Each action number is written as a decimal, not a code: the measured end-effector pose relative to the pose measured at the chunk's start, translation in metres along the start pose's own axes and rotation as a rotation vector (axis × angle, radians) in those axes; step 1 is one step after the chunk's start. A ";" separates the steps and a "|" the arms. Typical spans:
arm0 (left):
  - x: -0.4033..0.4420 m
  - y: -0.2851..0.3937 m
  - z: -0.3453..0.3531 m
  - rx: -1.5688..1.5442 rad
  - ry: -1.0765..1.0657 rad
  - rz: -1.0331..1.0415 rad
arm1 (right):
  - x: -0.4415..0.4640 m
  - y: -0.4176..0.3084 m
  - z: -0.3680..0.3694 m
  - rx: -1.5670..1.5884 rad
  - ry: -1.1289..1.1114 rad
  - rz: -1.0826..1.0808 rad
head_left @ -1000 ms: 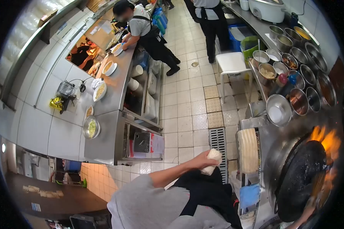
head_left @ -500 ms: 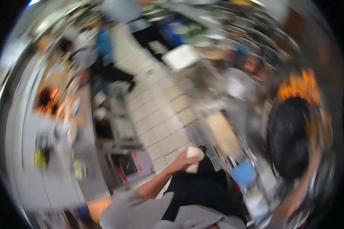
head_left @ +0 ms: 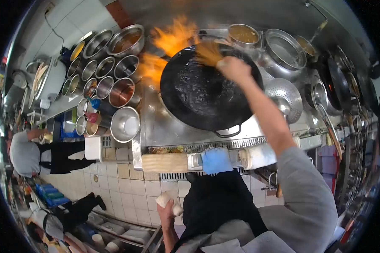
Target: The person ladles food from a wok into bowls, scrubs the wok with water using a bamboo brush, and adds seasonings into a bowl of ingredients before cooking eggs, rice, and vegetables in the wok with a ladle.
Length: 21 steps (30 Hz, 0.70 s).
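"What's hidden?"

"On the steel counter [head_left: 150, 124], the wok [head_left: 232, 111] hides whatever is beneath it, and flames [head_left: 171, 42] rise along its far-left rim."

"What's around?"

"The right forearm [head_left: 266, 109] crosses over its right rim; just beside lies a perforated skimmer [head_left: 292, 92]. Left, a steel bowl [head_left: 121, 125]; in front, a blue cloth [head_left: 215, 160]."

"And the 2 hands?"

"The right hand [head_left: 235, 69] grips a brush [head_left: 208, 53] over the wok, its bristles blurred and its handle mostly covered. The left hand [head_left: 166, 211] is closed around a white cloth [head_left: 169, 198], well apart from the wok, some fingers out of sight."
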<state>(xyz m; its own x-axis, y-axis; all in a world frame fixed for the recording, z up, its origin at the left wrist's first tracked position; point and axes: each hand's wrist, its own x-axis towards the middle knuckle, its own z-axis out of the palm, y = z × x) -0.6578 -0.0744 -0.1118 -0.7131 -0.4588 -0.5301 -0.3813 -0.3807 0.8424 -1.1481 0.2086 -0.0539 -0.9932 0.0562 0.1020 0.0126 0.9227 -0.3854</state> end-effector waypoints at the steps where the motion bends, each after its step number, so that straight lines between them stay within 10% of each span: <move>1: 0.010 0.001 0.006 0.028 -0.036 0.018 | -0.013 -0.016 0.026 -0.056 0.002 -0.012; 5: 0.015 -0.006 0.005 0.016 -0.070 0.023 | -0.119 -0.021 -0.008 -0.047 -0.184 -0.401; 8: -0.004 0.000 0.002 -0.035 -0.004 -0.057 | -0.140 0.017 -0.086 -0.382 -0.437 -0.267; 11: -0.009 -0.008 -0.011 -0.069 0.016 -0.100 | -0.068 0.058 -0.117 -0.578 -0.110 -0.167; 16: 0.009 -0.010 0.014 0.000 -0.077 -0.031 | -0.005 -0.006 0.026 0.062 -0.009 -0.104; 21: -0.014 -0.007 0.000 -0.058 -0.015 -0.083 | -0.137 0.003 -0.018 -0.158 -0.219 -0.376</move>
<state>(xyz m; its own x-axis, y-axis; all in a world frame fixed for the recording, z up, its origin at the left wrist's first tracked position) -0.6449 -0.0655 -0.1107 -0.6890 -0.4120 -0.5962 -0.4051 -0.4632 0.7882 -1.0102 0.2109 -0.0528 -0.9331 -0.3595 0.0050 -0.3523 0.9114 -0.2127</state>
